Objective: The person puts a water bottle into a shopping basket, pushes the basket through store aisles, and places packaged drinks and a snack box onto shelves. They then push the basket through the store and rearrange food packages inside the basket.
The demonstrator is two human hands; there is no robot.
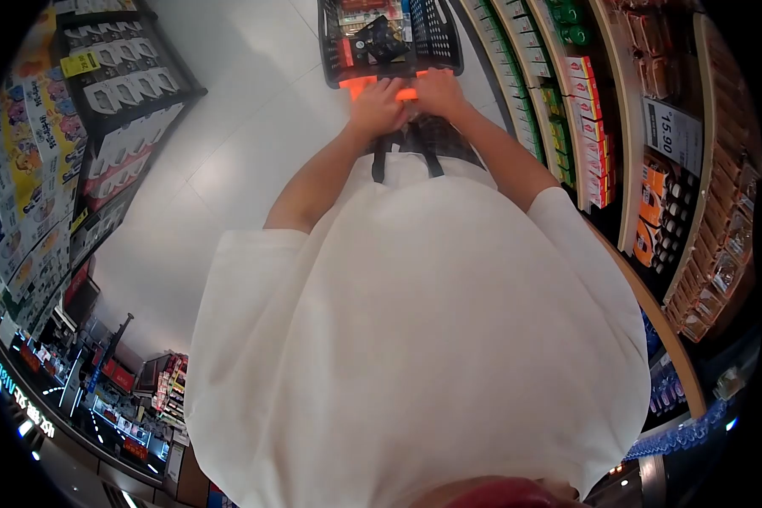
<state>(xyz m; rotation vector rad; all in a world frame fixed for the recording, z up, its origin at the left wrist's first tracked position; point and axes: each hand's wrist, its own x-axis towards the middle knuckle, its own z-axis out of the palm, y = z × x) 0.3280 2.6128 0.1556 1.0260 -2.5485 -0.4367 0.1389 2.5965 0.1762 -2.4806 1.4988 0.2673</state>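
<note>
Shopping basket (436,38): left hand (380,105), right hand (439,91) clamped on orange handle (357,85). Apparently pushing; next move wants even grip.

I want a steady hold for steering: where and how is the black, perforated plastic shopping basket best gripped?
Probably by the bright orange bar handle at the near edge of the black, perforated plastic basket, coming from the body side, fingers curled over. It runs crosswise, with room for both the bare left hand and bare right hand.
</note>
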